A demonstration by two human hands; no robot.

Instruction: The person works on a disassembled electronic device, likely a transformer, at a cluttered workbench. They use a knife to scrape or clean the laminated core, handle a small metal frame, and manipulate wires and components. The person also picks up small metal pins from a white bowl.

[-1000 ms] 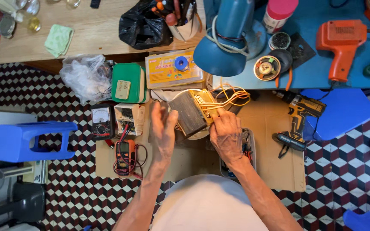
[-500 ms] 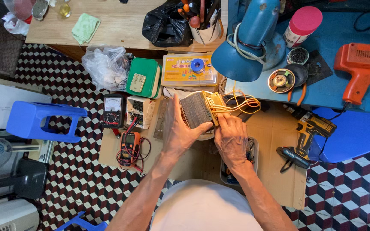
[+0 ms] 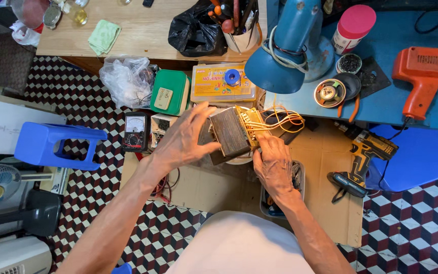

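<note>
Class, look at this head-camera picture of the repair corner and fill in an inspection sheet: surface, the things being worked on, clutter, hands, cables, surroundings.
Surface: flattened cardboard sheet on a checkered tile floor; bare patches show.
Job's things: brown laminated transformer with yellow lead wires at its right end.
Clutter: analog multimeter, green box, yellow flat box, crumpled plastic bag, cordless drill.
Hands: left hand spread open against the transformer's left side; right hand with its fingers at the wire end.
Cables: yellow leads looped loosely; test leads near the left forearm.
Surroundings: blue desk lamp, orange heat gun, blue plastic stool, wooden table.
</note>
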